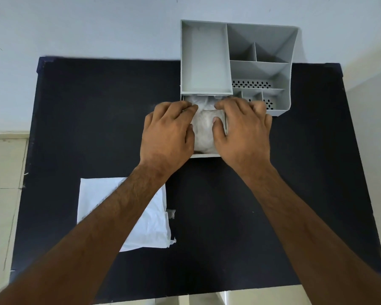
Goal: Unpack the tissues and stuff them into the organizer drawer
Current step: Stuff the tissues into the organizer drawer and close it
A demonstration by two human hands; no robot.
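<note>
On the dark worktop [97, 111] the grey organizer [260, 69] stands far right, its drawer [205, 155] pulled out. The emptied wrapper [141, 227] lies near left. Left hand [169, 130] and right hand [242, 128], open-palmed, press the tissues [204, 133] into the drawer; closing it seems to remain.

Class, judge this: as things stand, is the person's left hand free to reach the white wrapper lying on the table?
Probably yes. The left hand rests on the tissues in the drawer; the wrapper lies beneath that forearm, nothing between them.
</note>
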